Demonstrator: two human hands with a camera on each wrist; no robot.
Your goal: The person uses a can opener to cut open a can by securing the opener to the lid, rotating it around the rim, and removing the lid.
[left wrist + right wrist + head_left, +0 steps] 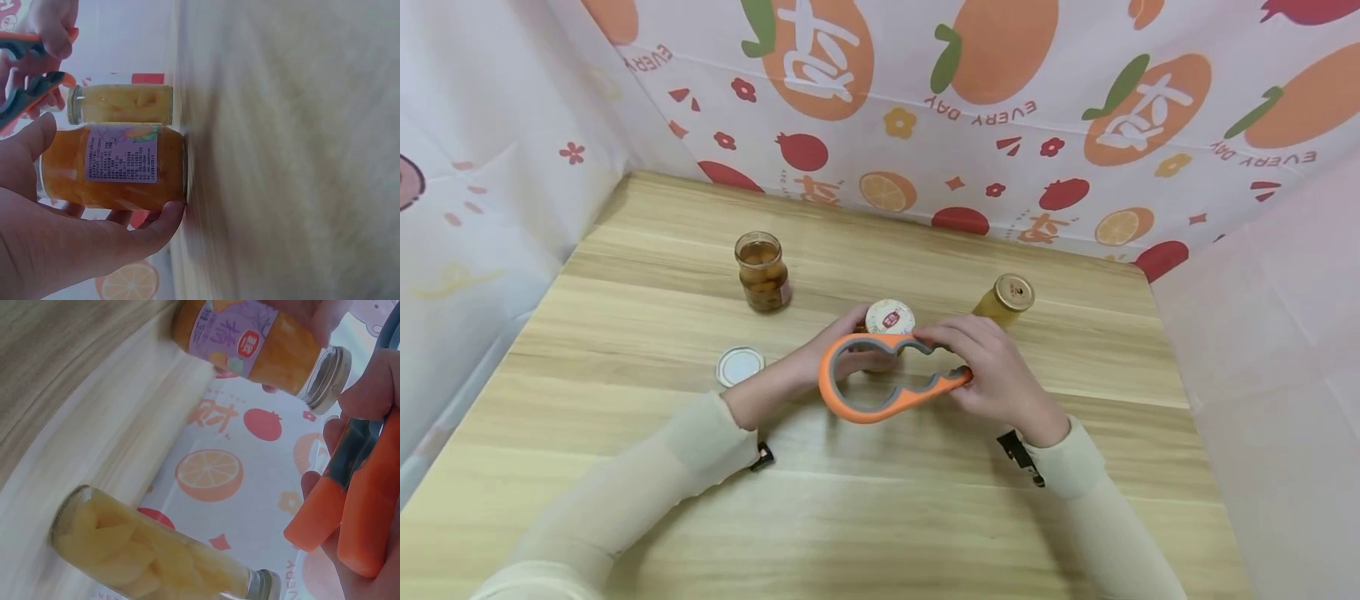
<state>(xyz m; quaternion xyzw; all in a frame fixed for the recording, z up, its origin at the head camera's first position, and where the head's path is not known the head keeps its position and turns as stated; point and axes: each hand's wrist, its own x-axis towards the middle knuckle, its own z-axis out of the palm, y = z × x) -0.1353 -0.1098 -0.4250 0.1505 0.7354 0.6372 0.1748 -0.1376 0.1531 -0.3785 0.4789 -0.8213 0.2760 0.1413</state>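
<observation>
Opener [913, 397] in curled right hand [996, 367]; left hand [81, 244] grips jar [122, 165].

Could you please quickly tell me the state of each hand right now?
Left hand: closed, holding the middle jar.
Right hand: closed, holding the orange opener.

Warm colours around the purple-labelled jar [112, 167]

Orange filling [65, 165], white lid [890, 317] with red emblem; in front of it, an orange opener [859, 414] lined grey; left of it, an amber jar [763, 279] and white loose disc [741, 367]; right, a yellow jar [156, 550], gold-lidded; behind, a white backdrop [917, 154] printed with oranges, red fruit and flowers.
</observation>
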